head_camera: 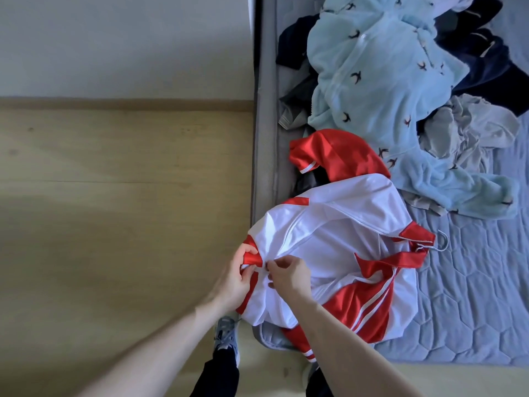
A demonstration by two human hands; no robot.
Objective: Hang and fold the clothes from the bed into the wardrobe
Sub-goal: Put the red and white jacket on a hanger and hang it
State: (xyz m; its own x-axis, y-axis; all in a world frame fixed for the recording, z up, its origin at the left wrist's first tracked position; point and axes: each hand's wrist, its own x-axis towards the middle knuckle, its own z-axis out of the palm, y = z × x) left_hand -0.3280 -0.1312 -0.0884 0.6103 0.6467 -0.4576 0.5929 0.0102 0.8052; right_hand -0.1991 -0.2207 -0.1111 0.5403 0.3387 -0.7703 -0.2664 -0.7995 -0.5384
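Note:
A white and red track jacket [337, 247] lies at the near corner of the bed, its hem hanging over the edge. A grey hanger hook [442, 242] sticks out of the jacket's red collar on the right. My left hand [239, 279] pinches the red hem band at the bottom of the zip. My right hand [289, 275] pinches the white zip edge right beside it. A heap of other clothes lies farther up the bed: a light blue fleece with dark bird prints [380, 90], dark navy garments [486, 61] and a crumpled grey piece [463, 130].
The bed has a quilted blue-grey mattress cover [463, 305] and a grey padded frame [264, 124] along its left side. Wooden floor [114, 196] spreads to the left, with a white wall [114, 44] beyond. My grey shoe [226, 336] stands by the bed corner.

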